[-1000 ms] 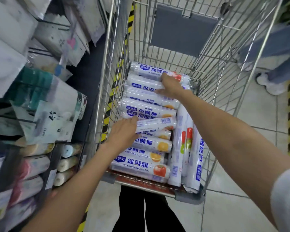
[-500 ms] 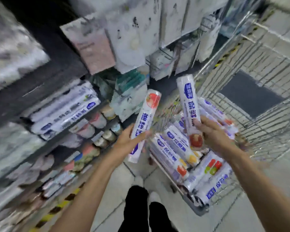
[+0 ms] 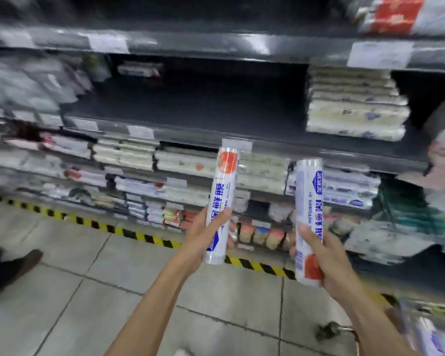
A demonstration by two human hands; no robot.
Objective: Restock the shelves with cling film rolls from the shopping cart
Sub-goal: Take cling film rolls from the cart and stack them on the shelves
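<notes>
1. The left hand (image 3: 206,235) is closed round the lower half of the first roll (image 3: 222,201) of cling film, thumb across the front and fingers behind.
2. The first roll is near upright. The red fruit print is at its top end and the blue logo at the bottom, by the palm.
3. The right hand (image 3: 326,260) is clamped on the lower part of the second roll (image 3: 307,217), thumb on the near face.
4. The second roll is also near upright but the other way up: blue logo at the top, red print at the bottom.
5. Both rolls are in the air in front of the shelving, side by side and apart. Neither touches a shelf.
6. The mid shelf (image 3: 190,104) behind them shows dark deck across its middle. A stack of pale flat packs (image 3: 355,104) sits at its right end.
7. The lower shelves (image 3: 139,176) are full of flat packs, and small rolls (image 3: 260,233) sit end-on near floor level. Detail is motion-blurred.
8. White price labels (image 3: 379,55) sit on the shelf edges, unreadable.
9. The floor (image 3: 62,291) is grey tile, with a yellow-black hazard stripe (image 3: 139,236) along the shelving base.
10. Only a blurred corner of the cart (image 3: 434,337) shows at lower right, with blue-white wrapping in it. The count cannot be told.
11. A dark shoe (image 3: 8,268) is on the floor at the left edge.
</notes>
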